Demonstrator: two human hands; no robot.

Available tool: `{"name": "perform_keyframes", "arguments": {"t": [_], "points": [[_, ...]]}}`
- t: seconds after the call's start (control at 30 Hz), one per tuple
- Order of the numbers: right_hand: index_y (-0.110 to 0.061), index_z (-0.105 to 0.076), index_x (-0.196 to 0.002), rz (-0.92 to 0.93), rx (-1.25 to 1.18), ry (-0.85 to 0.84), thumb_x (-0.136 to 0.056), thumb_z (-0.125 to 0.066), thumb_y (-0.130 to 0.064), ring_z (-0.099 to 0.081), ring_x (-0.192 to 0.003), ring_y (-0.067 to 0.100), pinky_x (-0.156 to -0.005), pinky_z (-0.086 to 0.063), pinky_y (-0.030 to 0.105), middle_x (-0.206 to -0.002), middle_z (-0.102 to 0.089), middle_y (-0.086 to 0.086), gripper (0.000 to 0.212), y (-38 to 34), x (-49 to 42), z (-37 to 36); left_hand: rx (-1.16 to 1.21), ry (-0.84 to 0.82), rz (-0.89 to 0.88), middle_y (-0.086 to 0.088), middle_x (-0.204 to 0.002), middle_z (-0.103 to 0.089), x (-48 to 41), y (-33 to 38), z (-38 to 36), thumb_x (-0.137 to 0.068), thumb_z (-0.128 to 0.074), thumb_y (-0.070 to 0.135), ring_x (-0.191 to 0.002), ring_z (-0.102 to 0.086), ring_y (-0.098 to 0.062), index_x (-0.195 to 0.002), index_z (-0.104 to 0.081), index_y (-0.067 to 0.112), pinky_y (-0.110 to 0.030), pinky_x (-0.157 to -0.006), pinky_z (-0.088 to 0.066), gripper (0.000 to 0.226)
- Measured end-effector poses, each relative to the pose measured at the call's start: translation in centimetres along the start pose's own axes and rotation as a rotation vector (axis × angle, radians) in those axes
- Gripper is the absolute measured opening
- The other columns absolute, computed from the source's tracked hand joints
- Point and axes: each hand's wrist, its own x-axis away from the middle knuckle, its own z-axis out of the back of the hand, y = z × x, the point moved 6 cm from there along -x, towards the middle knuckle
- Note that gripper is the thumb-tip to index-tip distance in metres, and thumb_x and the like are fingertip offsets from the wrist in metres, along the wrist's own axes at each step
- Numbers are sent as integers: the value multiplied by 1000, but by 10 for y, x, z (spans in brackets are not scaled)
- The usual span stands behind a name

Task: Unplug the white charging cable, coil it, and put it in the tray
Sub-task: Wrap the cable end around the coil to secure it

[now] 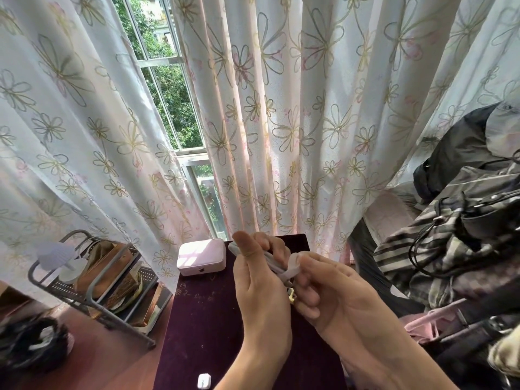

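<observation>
The white charging cable [277, 264] is bunched into a small coil held up above the dark purple table [202, 311]. My left hand [259, 282] pinches the coil between thumb and fingers. Just to the right, my right hand [329, 288] has a loop of the cable around its fingertips. A pale pink tray-like box [201, 257] sits at the table's far left corner, just left of my hands. At the table's near edge lies a small white charger plug [204, 380].
A grey metal rack [92, 285] with books and a small white fan stands left of the table. A pile of dark and striped clothes and bags [455, 249] fills the right side. Flowered curtains [281, 108] hang right behind the table.
</observation>
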Motion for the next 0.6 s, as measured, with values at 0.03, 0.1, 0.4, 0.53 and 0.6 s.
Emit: {"name": "perform_keyframes", "arguments": {"t": [0.03,0.1,0.4,0.53,0.6], "points": [[-3,-72,-82,-22,10,-7,-75,-93,-23,-50,-53,8,-48,-44,21,-71,-55,4,29,0,2,0,-42,13,-49,-9,-67,-46,0,3,0,-91,-33,75,-55,-44,-24,-75,-49,14,-39,-56,-42,65],[-5,-68,-78,-88,70,-19,-74,-90,-26,-47,-53,9,-50,-39,22,-70,-52,3,30,-1,6,-1,-163,31,-181,-8,-64,-48,-2,14,-1,-93,-30,74,-55,-43,-28,-69,-49,21,-41,-57,-41,62],[-12,-71,-70,-179,312,-48,-82,-80,-29,-40,-48,5,-48,-24,20,-61,-47,-1,22,-5,12,-5,-173,-39,-457,0,-62,-48,-3,40,-12,-94,-32,71,-54,-41,-21,-73,-47,30,-32,-52,-37,49],[-14,-72,-69,30,215,-4,-81,-76,-22,-40,-47,3,-44,-31,14,-59,-47,0,15,-6,11,-7,-131,-32,-296,-5,-60,-45,0,27,-17,-90,-31,76,-55,-40,-25,-67,-45,19,-32,-52,-40,63],[-15,-71,-70,87,196,8,-80,-76,-22,-39,-48,4,-45,-28,15,-59,-45,-1,13,-4,12,-7,-88,-18,-226,-6,-61,-45,-1,18,-17,-89,-31,77,-57,-43,-22,-69,-43,11,-26,-54,-43,70]]}}
